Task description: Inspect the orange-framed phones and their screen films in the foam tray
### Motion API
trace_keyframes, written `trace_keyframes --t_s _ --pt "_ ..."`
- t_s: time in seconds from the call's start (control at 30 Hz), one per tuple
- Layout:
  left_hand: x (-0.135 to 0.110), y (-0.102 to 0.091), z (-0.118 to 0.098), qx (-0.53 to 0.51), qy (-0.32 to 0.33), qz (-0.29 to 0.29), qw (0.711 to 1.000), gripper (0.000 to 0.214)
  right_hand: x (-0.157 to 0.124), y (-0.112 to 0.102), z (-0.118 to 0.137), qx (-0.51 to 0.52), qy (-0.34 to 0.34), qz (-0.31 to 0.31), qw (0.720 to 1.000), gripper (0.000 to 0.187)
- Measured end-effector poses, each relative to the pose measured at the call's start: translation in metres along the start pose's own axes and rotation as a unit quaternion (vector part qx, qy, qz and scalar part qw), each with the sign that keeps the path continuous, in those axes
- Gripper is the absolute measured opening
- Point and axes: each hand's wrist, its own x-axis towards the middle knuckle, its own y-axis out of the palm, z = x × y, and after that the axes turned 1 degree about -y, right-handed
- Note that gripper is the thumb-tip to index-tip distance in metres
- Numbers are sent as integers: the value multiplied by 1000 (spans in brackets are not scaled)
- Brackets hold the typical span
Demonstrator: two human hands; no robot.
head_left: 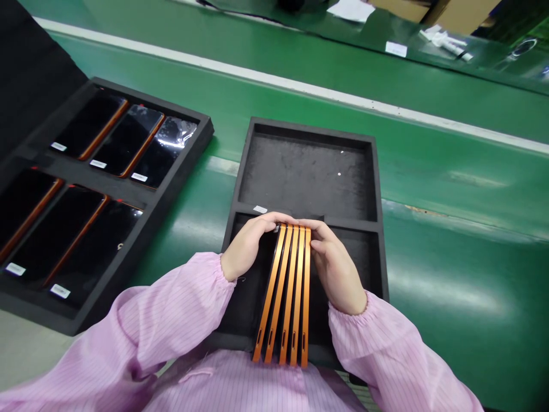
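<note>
Several orange-edged phones (294,286) stand on edge side by side, fanned slightly apart toward my body. My left hand (249,240) is closed around the far left end of the row, and my right hand (338,263) is closed around the far right end. The fingertips of both hands meet over the far ends of the phones. Beneath is a black foam tray (378,189) with two compartments; the phones are over its near compartment. The far compartment shows only a few small white specks.
To the left, a larger black foam tray (171,189) holds several phones lying screen up, each with a white label. A dark panel (34,68) rises behind it. Both trays rest on a green work surface (450,297). Paper (350,10) and a white object (446,43) lie at the back.
</note>
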Motion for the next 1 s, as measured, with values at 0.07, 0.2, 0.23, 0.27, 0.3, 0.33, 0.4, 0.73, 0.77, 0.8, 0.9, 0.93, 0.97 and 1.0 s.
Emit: trace_keyframes --t_s 0.07,0.2,0.23,0.27,0.3,0.33,0.4,0.73,0.77,0.8,0.9,0.93,0.97,1.0 --pt "0 1 0 -2 0 -1 1000 36 0 0 0 1 -2 0 1000 34" --pt "0 2 -1 -6 -4 -6 1000 36 1 0 0 2 -3 -2 1000 34" --pt "0 2 -2 -4 -5 -7 1000 36 1 0 -1 3 -3 -3 1000 33" --pt "0 2 -2 -3 -5 -7 1000 36 1 0 -1 5 -2 -4 1000 33" --pt "0 2 -2 -3 -5 -5 1000 36 1 0 -1 5 -1 -5 1000 34" --pt "0 2 -2 -4 -4 -4 1000 36 1 0 -1 4 0 -6 1000 34" --pt "0 2 -2 -8 -3 0 1000 36 2 0 -1 -1 -1 -5 1000 34" --pt "-2 2 -2 -22 -27 -4 999 37 2 2 3 18 12 -11 1000 34" --pt "-2 2 -1 -22 -26 -2 999 37 2 2 2 21 11 -10 1000 34" --pt "-2 1 -1 -21 -25 -1 999 37 2 2 2 23 9 -8 1000 34" --pt "-2 1 -1 -20 -19 -2 1000 37 2 1 1 24 8 -7 1000 35" --pt "-1 0 0 -19 -17 -4 1000 37 2 1 1 24 9 -8 1000 34" --pt "-1 0 0 -18 -16 -5 1000 37 3 1 1 24 9 -8 1000 34" --pt "-1 0 0 -17 -15 -6 1000 37 3 1 0 26 9 -7 1000 33"
